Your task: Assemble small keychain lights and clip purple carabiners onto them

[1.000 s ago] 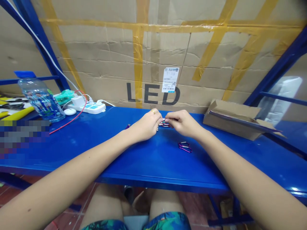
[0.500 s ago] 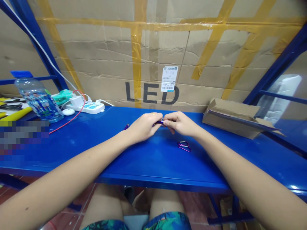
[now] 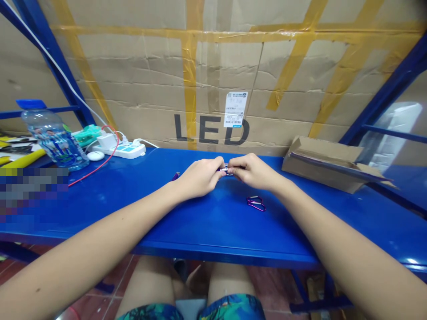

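Over the back middle of the blue table, my left hand [image 3: 204, 177] and my right hand [image 3: 248, 171] meet, fingers closed in a pinch. Between their fingertips is a small purple-and-silver metal piece [image 3: 224, 169], mostly covered, so its exact kind is hard to make out. Below my right hand lie purple carabiners [image 3: 256, 203] with silver gates, close together on the tabletop. Another small purple item [image 3: 175, 176] with a metal end pokes out behind my left wrist, partly hidden by it.
A large cardboard box [image 3: 147, 84] printed LED stands behind the blue table [image 3: 213, 231]. To the left are a water bottle [image 3: 55, 138], a white power strip [image 3: 128, 150] and a red cable [image 3: 95, 166]. An open small carton [image 3: 320, 166] sits at the right.
My fingers have shifted slightly around the metal piece, and more of its silver part now shows between them. The carabiners have stayed in place.
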Motion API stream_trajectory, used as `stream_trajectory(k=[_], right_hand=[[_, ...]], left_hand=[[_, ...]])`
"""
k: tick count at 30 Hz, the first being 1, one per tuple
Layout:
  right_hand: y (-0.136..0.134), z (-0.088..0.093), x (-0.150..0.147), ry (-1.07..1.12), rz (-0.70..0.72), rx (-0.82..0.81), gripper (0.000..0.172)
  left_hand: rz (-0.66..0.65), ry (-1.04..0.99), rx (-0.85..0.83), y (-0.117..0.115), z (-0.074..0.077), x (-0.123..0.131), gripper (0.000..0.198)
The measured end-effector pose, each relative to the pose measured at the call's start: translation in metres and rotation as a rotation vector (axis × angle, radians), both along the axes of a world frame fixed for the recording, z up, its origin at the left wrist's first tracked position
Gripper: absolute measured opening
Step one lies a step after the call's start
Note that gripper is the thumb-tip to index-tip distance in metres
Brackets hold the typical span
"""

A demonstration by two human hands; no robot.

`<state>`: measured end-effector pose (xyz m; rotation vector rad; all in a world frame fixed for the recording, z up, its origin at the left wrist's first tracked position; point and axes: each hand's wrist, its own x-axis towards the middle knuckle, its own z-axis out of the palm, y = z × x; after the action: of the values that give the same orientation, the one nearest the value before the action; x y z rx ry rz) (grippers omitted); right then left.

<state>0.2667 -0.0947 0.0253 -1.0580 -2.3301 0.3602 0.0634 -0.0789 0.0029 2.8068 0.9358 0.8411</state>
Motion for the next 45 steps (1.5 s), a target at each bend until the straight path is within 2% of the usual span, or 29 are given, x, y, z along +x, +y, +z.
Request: stream_trajectory(k=[7,11,13,17,21,28,33,38,45], right_hand=[[0.003,-0.003,0.001,0.11,0.038,-0.232,0.026],[0.006,-0.004,0.004,0.176,0.073,-0.338,0.026],[0.007,-0.003,0.005,0.177,0.05,-0.304,0.028],[0.007,-0.002,0.005,0.091,0.004,-0.123,0.028],[0.005,-0.002,0.003,0.018,0.011,-0.021,0.029],[0.004,-0.005,0.0,0.001,0.04,-0.066,0.028],[0.006,-0.007,0.002,0.033,0.036,-0.117,0.027],[0.008,-0.01,0.003,0.086,0.018,-0.233,0.023],[0.005,-0.005,0.002,0.024,0.01,-0.12,0.027]], left_hand=[[-0.118,-0.053,0.063,-0.003,0.001,0.0,0.011],[-0.109,-0.054,0.044,-0.006,0.001,0.002,0.012],[-0.076,-0.074,0.016,-0.005,-0.001,0.004,0.014],[-0.022,-0.113,0.049,0.003,-0.008,0.009,0.02],[-0.001,-0.027,0.033,0.007,-0.008,0.009,0.022],[0.006,0.092,-0.001,-0.001,0.0,0.004,0.022],[-0.011,0.065,0.048,-0.001,-0.001,0.003,0.021],[-0.039,0.016,0.078,0.001,-0.004,0.002,0.017],[-0.047,-0.028,0.046,0.002,-0.003,0.002,0.013]])
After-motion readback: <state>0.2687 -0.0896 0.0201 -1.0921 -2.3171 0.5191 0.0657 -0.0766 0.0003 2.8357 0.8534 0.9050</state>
